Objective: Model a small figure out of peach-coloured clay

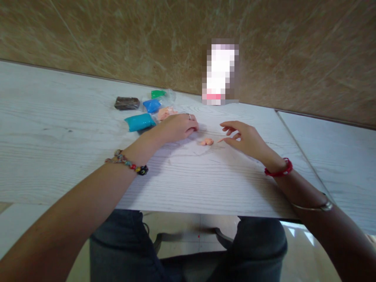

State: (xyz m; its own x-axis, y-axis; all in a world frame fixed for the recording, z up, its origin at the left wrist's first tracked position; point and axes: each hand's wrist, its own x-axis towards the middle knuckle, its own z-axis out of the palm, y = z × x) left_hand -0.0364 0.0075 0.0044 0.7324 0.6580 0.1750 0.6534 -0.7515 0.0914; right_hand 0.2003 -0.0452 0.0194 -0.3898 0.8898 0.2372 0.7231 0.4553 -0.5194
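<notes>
Two small lumps of peach modelling clay (208,141) lie on the white wood-grain table (188,184), between my hands. My left hand (185,126) rests low over the table just left of the lumps, its fingers curled together; whatever they may hold is hidden. Behind its wrist is a clear packet of peach clay (167,112), partly covered. To the right of the lumps hovers my right hand (241,136), with thumb and fingers apart. A thin pale point shows at its thumb tip, and I cannot tell whether it is clay or nail.
Left of my left hand lie packets of teal clay (140,122), blue clay (152,105), green clay (158,94) and brown clay (127,103). A bright pixelated upright object (220,74) stands at the marbled wall (147,39). A seam (302,150) crosses the tabletop at right.
</notes>
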